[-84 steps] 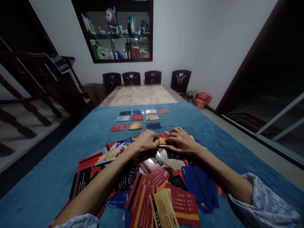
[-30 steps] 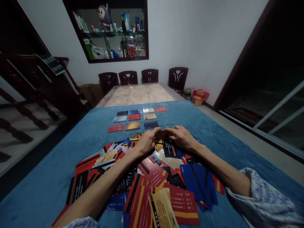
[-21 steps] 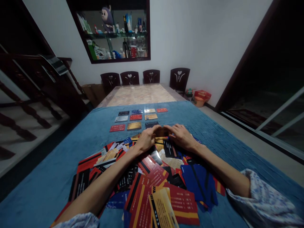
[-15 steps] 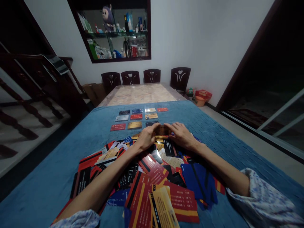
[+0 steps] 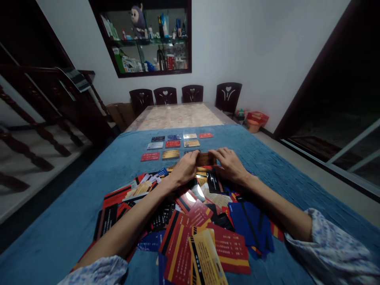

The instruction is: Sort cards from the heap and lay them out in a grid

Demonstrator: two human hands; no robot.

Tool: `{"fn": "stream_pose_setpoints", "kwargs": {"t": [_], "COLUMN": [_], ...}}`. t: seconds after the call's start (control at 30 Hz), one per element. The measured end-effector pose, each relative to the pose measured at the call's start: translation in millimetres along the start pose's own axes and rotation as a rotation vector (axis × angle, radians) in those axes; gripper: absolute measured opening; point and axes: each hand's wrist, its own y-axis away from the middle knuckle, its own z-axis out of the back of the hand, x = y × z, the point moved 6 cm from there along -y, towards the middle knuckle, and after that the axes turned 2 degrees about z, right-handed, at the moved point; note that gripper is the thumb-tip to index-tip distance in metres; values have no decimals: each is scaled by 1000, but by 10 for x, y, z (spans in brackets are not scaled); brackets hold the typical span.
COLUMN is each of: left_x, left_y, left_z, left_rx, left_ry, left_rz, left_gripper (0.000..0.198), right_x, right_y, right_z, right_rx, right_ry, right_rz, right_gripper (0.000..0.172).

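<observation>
My left hand point(image 5: 185, 168) and my right hand point(image 5: 230, 166) face each other over the far edge of a loose heap of cards point(image 5: 204, 243). Between them they grip a brownish-gold card or small stack of cards point(image 5: 207, 159) by its two ends, held on edge. How many cards are in it I cannot tell. Beneath my right hand lies a black card point(image 5: 214, 183). Past my fingers, cards are laid out in rows, among them a gold card point(image 5: 171, 154) and a red card point(image 5: 150, 157). A dark card point(image 5: 191, 151) there is partly hidden by my left hand.
A blue cloth point(image 5: 74, 198) covers the near table; the far end shows a marbled top point(image 5: 181, 114). Dark chairs point(image 5: 192, 94) stand beyond. Blue cards point(image 5: 252, 227) lie by my right forearm. A wall cabinet point(image 5: 148, 39) holds bottles and a plush toy.
The whole view has shifted slightly to the right. My right hand has drawn a little away from the left, so more of the brownish-gold card shows. The rows and heap look unchanged.
</observation>
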Motion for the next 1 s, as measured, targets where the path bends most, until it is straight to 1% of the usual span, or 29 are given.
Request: {"fn": "stream_pose_setpoints", "kwargs": {"t": [0.27,0.4,0.53,0.6,0.7,0.83,1.0], "left_x": [-40,-10,21,31,72,174,327], "left_y": [-45,-59,-69,-70,-64,-44,0], "left_z": [109,155,226,273,343,437,529], "left_rx": [55,44,29,34,60,61,69], "left_ry": [-123,-178,-278,-323,-361,-366,-363], "left_rz": [43,63,76,73,78,84,76], "left_gripper": [52,48,49,48,44,48,49], "right_x": [38,52,64,67,74,116,213], "right_y": [-62,-109,-180,-228,-314,-447,-625], "right_z": [71,83,70,42,-33,-139,-227], "right_rx": [-53,-57,-62,-57,-26,13,32], "right_ry": [18,4,5,8,9,20,41], "right_rz": [4,16,31,38,50,63,72], "right_gripper": [43,46,45,44,49,56,56]}}
